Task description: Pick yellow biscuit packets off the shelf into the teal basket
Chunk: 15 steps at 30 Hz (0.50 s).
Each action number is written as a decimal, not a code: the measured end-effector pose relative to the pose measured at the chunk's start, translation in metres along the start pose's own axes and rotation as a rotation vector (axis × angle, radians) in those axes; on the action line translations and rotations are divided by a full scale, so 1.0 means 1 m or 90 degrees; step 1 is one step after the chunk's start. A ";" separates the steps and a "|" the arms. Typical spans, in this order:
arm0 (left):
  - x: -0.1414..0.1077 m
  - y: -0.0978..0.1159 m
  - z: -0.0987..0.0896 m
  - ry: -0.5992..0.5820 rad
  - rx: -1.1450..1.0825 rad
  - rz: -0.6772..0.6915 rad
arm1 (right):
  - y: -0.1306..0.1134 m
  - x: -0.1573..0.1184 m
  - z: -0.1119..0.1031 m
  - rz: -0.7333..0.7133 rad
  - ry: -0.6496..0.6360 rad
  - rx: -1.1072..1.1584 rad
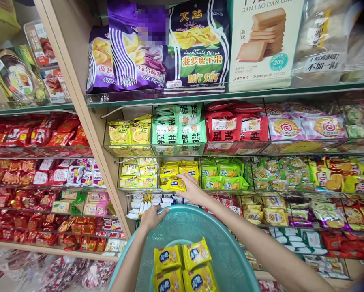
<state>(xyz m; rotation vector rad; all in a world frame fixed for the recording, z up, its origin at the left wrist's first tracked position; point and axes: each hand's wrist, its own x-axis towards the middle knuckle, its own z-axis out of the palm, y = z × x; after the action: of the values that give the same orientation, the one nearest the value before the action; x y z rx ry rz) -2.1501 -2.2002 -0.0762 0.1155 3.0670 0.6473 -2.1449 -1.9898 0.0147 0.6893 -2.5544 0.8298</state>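
Observation:
My left hand [152,218] is closed over the far rim of a teal plastic basket [227,243], thumb along the edge. Several yellow snack packets [197,253] with blue labels lie flat inside the basket, in two columns. Beyond the rim, my right hand [193,190] reaches to a shelf compartment and pinches a yellow snack packet [174,185] at its front. More packets of the same yellow kind [188,167] sit behind it in that compartment. The fingertips of my right hand are partly hidden by the packet.
Clear-fronted compartments hold yellow lemon packets [138,173] to the left and green packets [223,174] to the right. Above, a glass shelf [200,97] carries purple chip bags [136,52] and a biscuit box [262,44]. A wooden upright [87,121] divides off red-wrapped snacks [14,134].

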 end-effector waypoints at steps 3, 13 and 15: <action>0.001 0.000 0.001 -0.003 0.005 0.012 | 0.003 0.001 0.001 -0.010 -0.003 -0.033; 0.005 -0.004 0.007 0.004 0.006 0.010 | 0.002 -0.001 0.000 -0.048 0.005 -0.101; 0.006 -0.005 0.008 0.001 0.005 0.011 | 0.002 -0.001 0.000 -0.055 0.010 -0.112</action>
<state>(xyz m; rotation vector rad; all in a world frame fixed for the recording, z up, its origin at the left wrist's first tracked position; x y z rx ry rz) -2.1558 -2.2009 -0.0848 0.1421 3.0737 0.6360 -2.1455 -1.9880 0.0131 0.7287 -2.5261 0.5720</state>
